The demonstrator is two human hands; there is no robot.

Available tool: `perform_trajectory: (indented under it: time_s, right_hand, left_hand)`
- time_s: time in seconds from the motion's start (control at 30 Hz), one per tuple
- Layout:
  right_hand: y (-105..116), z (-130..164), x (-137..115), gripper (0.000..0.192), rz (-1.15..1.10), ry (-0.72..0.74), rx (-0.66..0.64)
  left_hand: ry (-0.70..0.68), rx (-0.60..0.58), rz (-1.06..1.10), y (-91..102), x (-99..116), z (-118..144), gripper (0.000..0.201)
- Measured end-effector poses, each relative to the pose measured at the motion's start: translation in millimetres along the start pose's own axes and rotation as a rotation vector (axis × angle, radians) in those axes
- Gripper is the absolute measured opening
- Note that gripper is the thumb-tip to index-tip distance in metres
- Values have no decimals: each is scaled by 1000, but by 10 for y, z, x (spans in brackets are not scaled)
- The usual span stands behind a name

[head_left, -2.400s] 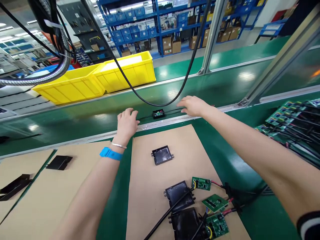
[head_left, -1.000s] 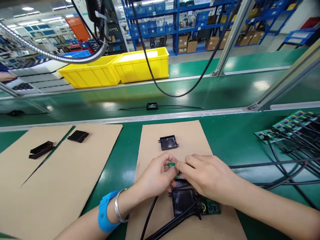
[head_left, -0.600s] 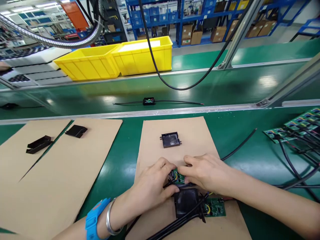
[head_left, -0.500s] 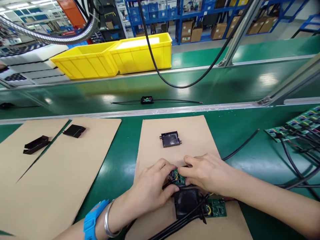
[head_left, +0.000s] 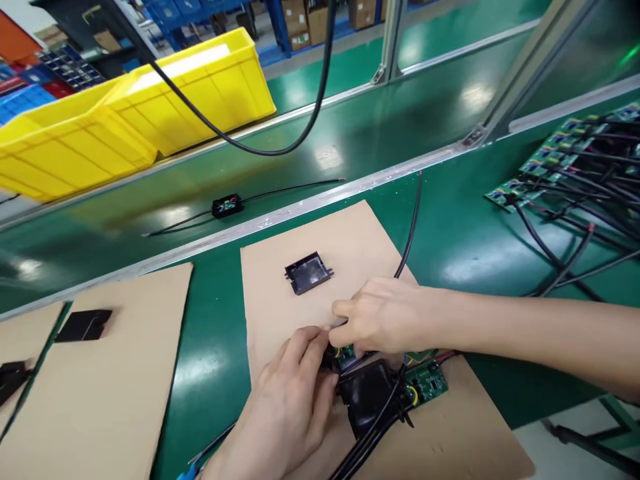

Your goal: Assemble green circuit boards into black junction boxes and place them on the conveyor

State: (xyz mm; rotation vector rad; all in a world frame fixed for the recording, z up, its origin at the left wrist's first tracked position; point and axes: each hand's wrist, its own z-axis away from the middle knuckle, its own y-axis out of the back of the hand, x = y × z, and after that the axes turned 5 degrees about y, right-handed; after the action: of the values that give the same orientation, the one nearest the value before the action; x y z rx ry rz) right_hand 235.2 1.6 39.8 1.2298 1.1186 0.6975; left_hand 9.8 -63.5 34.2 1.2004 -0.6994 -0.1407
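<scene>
Over the cardboard sheet (head_left: 280,307), a small green circuit board (head_left: 345,361) lies between my two hands. My left hand (head_left: 290,393) closes its fingertips and thumb on the board's left end, by a dark cable. From the right, my right hand (head_left: 383,317) pinches the board with curled fingers, hiding much of it. Just in front of them rests a black plastic housing (head_left: 369,395) with black cables across it. A second green circuit board (head_left: 429,384) with a yellow wire sticks out to its right. Farther back sits an open, shallow black case (head_left: 308,272).
Wired circuit boards (head_left: 565,167) are heaped at the right. Behind a metal rail (head_left: 320,200) lies a small cased board (head_left: 227,205) with leads. Yellow bins (head_left: 200,93) stand at the back left, and a black cable (head_left: 280,152) hangs in front. Another cardboard sheet (head_left: 120,373) carries a black part (head_left: 84,325).
My view has swung right and tilted, so the bins and cardboard sit farther left. My hands stay on the board, with the right hand's fingers now nearer my left fingertips.
</scene>
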Motion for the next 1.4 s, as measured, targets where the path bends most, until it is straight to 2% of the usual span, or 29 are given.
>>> perform_trajectory:
  time_s: [0.13, 0.23, 0.43, 0.57, 0.73, 0.83, 0.97, 1.07, 1.13, 1.3, 1.33, 1.4]
  right_hand:
    - [34, -20, 42, 15, -86, -14, -21]
    - [67, -45, 87, 5, -134, -16, 0]
    - [-13, -43, 147, 6, -137, 10, 28]
    - [-100, -22, 89, 13, -21, -26, 13]
    - [-82, -22, -25, 11, 82, -78, 23]
    - [-86, -15, -36, 14, 36, -78, 41]
    - [-142, -12, -28, 5, -54, -155, 48]
    - [-163, -42, -73, 3, 13, -209, 66]
    - [-155, -71, -123, 8, 61, -220, 57]
    - [-126, -97, -189, 11, 49, -235, 32]
    - [-130, -91, -184, 12, 35, -234, 29]
    - [-147, -74, -164, 12, 2, -233, 26]
  left_hand:
    - [-49, 77, -63, -4, 11, -30, 40]
    - [-61, 155, -79, -55, 7, -71, 44]
    - [-29, 212, 10, -138, -36, -152, 46]
    - [-12, 181, 64, -121, -43, -184, 42]
    - [-2, 134, 97, -101, -52, -196, 47]
    - [8, 111, 112, -103, -60, -198, 48]
    - [12, 120, 138, -90, -49, -206, 44]
    - [18, 113, 156, -85, -43, -210, 42]
    - [26, 110, 164, -81, -52, -204, 41]
    - [64, 37, 219, 15, -100, -142, 53]
    - [94, 11, 229, 49, -101, -127, 50]
    - [164, -24, 231, 118, -90, -110, 31]
